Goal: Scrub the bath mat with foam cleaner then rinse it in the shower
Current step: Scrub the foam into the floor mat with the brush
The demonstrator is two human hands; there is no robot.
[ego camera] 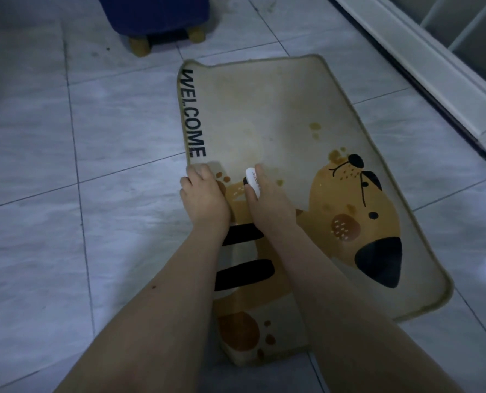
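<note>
A cream bath mat (278,109) with a brown dog picture and the word WELCOME lies flat on the tiled floor, with yellowish stains near its middle. My left hand (204,194) grips the mat's left edge just below the lettering, fingers curled over the border. My right hand (267,199) holds a small white scrub brush (253,181) pressed down on the mat beside the dog's paw. No foam shows on the mat.
A dark blue stool (156,18) with wooden feet stands on the floor beyond the mat's far left corner. A white door frame and threshold (434,66) run diagonally along the right. Grey floor tiles (80,165) surround the mat.
</note>
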